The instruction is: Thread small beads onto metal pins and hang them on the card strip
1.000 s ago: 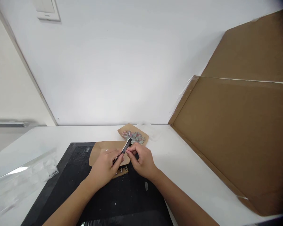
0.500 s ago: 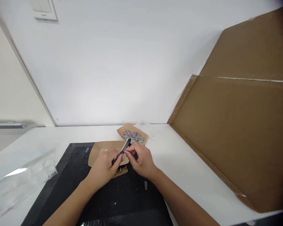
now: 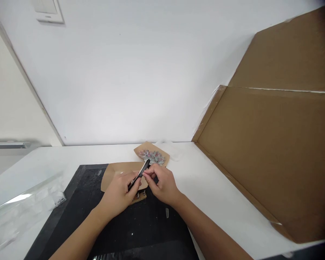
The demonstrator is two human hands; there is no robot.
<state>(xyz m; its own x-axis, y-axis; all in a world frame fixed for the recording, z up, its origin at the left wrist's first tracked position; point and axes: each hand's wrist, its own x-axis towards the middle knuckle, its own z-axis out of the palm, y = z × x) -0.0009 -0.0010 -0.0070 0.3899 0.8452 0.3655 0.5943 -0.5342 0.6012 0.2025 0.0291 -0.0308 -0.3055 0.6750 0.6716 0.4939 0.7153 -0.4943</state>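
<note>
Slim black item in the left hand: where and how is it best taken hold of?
Probably pinch the slim black item by its upper end, coming from the far side: it slants up and away from the left hand, so that end sticks out free. That hand holds its lower part, and the right hand crowds its right side.

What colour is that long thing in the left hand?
The long thing is mostly black, with a pale strip along one side. The head view shows it.
</note>
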